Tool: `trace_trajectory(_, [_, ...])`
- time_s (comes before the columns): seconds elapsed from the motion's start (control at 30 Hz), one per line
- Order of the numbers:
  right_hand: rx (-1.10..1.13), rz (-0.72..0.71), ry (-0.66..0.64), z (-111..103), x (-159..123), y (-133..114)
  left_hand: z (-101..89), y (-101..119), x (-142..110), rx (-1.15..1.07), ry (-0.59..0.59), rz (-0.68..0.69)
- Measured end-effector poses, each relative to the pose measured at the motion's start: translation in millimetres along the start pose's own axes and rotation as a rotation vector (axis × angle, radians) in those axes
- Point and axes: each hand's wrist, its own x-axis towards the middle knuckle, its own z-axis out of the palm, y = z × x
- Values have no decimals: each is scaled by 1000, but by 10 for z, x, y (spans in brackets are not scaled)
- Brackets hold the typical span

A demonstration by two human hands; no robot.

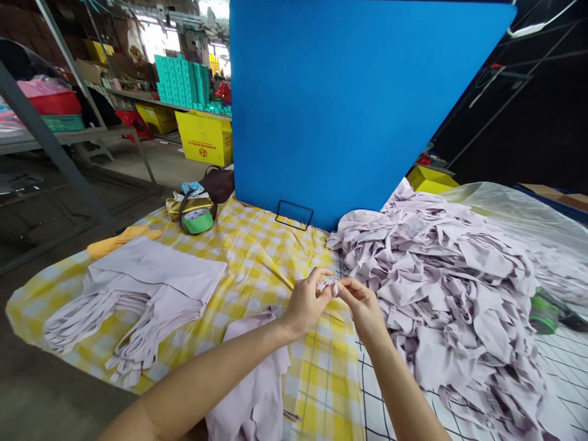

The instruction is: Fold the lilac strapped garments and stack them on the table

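Observation:
My left hand (304, 301) and my right hand (366, 306) meet above the middle of the cloth-covered table. Both pinch a small bunched piece of pale lilac fabric (327, 285) between their fingertips. Its full shape is hidden by the fingers. Below my left forearm lies a lilac garment piece (250, 401), partly covered by the arm. To the left is a neat stack of flat lilac garments (158, 269) with straps trailing toward the near edge. A large tangled heap of lilac garments (441, 275) rises just beyond and right of my right hand.
A blue board (349, 104) stands upright behind the yellow checked tablecloth (257, 251). A green tape roll (197, 222) and an orange cloth-like item (122, 242) lie at the left. A yellow carton (205, 139) stands beyond. Right of the heap, a black-and-green object (544, 313) is partly hidden.

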Motion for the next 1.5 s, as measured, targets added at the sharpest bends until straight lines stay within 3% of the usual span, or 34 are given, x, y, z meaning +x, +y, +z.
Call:
trace_trajectory(0.17, [-89,-16,27,3,-14,-46,-2,9,-13,-93,-5,21])
trace_trajectory(0.37, [-123,-35,28,18,-17,-58,19,-27,-2,-17,20,23])
trace_trajectory(0.57, [-142,-93,11,54,-24,-114,45,-13,14,-27,-30,28])
trace_trajectory(0.87, [-551,-269,82,74,-41,-159,38,-77,83,46,-57,-5])
trace_trajectory(1.0, [-443,-282,80,31,-23,-176,42,-112,116,-54,-92,-104])
trace_trajectory(1.1, [-481,-256,239,-261,50,-225,-45,-134,162,-245,-134,-272])
trace_trajectory(1.2, [-771,-208,653,-643,117,-325,-213,-118,214,-487,-223,-376])
trace_trajectory(1.27, [-898,-205,883,-739,99,-387,-318,-69,239,-615,-285,-378])
trace_trajectory(1.3, [-900,-214,883,-699,60,-399,-356,-32,249,-668,-314,-373])
trace_trajectory(1.37, [-794,-214,597,-437,-73,-356,-402,59,267,-767,-362,-358])
trace_trajectory(1.43, [-587,-136,59,-10,-253,-210,-429,154,291,-845,-373,-332])
trace_trajectory(1.5, [-503,-51,-289,438,-431,6,-474,219,324,-869,-335,-292])
